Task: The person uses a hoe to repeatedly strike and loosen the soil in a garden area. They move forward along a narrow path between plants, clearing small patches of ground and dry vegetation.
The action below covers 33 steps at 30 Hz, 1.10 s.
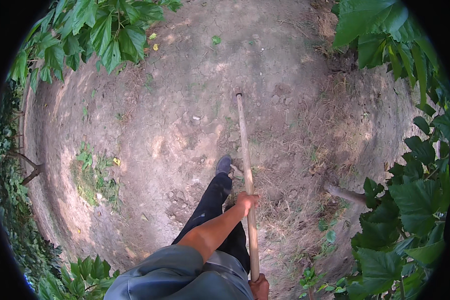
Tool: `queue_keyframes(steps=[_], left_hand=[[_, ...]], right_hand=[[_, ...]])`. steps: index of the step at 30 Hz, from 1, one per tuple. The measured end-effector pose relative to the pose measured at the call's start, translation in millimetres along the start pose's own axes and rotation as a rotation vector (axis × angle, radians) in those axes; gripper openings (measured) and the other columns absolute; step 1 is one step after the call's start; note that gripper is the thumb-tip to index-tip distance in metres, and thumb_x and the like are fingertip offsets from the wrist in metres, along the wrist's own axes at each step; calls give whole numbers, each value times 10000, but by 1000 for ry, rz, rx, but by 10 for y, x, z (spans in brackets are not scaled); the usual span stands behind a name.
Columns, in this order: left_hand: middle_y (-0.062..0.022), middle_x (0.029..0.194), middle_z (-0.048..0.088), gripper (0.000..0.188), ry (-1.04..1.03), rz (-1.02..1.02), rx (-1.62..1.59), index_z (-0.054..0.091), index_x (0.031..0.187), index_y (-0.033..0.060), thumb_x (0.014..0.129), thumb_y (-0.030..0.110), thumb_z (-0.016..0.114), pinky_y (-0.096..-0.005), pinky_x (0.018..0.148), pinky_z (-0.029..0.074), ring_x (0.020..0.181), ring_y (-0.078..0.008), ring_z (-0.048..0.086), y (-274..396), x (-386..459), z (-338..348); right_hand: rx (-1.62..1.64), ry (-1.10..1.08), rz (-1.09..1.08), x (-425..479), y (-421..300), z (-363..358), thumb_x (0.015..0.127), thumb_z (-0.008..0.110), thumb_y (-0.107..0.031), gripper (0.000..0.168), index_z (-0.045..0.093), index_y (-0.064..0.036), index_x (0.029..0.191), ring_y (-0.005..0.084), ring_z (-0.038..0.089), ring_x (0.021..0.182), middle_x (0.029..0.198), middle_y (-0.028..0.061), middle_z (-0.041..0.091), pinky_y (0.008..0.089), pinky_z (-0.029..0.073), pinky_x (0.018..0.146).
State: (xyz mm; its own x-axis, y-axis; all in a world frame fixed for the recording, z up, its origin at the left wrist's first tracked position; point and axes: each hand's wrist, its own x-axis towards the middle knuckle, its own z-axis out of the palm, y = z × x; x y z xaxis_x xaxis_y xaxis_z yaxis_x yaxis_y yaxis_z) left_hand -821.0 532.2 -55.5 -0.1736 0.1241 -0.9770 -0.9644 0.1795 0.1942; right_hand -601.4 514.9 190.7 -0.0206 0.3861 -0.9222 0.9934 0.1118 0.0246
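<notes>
A long wooden handle (244, 144) of what looks like a hoe runs from my body out over the dry soil. My left hand (246, 202) is wrapped around its middle, with that forearm crossing in front of my legs. Lower down, at the bottom of the view, my right hand (260, 288) grips the near end and is partly cut off by the frame. The tool's head (237, 92), with a dark collar, rests at the ground ahead; its blade can hardly be made out. My shoe (224, 165) stands just left of the handle.
Broad-leaved branches hang at the upper left (116, 33) and along the right (416, 202). A slim tree trunk (345, 194) rises on the right. Dry grass (285, 215) and clods lie beside the handle; a green weed patch (95, 174) grows at left.
</notes>
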Motion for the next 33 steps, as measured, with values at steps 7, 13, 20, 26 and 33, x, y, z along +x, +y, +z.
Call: queue_keyframes(steps=[7,13,20,26,33], left_hand=[[-83,625,522,37,-16,-32,73,582,738,-4,750,24,603,-334,405,408,471,-181,496,200,-103,85],[-53,598,461,32,-41,75,30,548,759,-3,754,17,573,-337,392,416,454,-168,471,779,-54,13],[-74,590,487,67,97,214,105,526,749,-21,733,4,586,-322,380,414,434,-173,484,896,106,-260],[-105,648,502,221,235,228,198,452,781,-46,689,13,645,-320,359,417,446,-194,513,490,39,-391],[-105,679,512,337,237,224,197,431,833,-46,690,75,712,-311,394,426,482,-187,511,202,-65,-413]], right_hand=[[53,6,-28,-20,-185,-194,659,570,-185,327,517,53,877,434,591,769,780,294,593,462,475,723],[-30,23,-143,305,-806,-308,704,582,-208,317,479,41,872,431,587,805,814,297,592,452,471,749],[-46,-6,-214,648,-1278,-160,720,597,-202,332,455,38,900,421,591,815,823,282,597,452,479,739],[-138,-99,-178,539,-880,-37,726,594,-199,338,447,42,912,421,588,830,833,298,591,452,476,754],[-141,-109,-180,387,-408,-1,717,597,-195,320,457,33,893,417,591,813,819,292,593,458,473,749]])
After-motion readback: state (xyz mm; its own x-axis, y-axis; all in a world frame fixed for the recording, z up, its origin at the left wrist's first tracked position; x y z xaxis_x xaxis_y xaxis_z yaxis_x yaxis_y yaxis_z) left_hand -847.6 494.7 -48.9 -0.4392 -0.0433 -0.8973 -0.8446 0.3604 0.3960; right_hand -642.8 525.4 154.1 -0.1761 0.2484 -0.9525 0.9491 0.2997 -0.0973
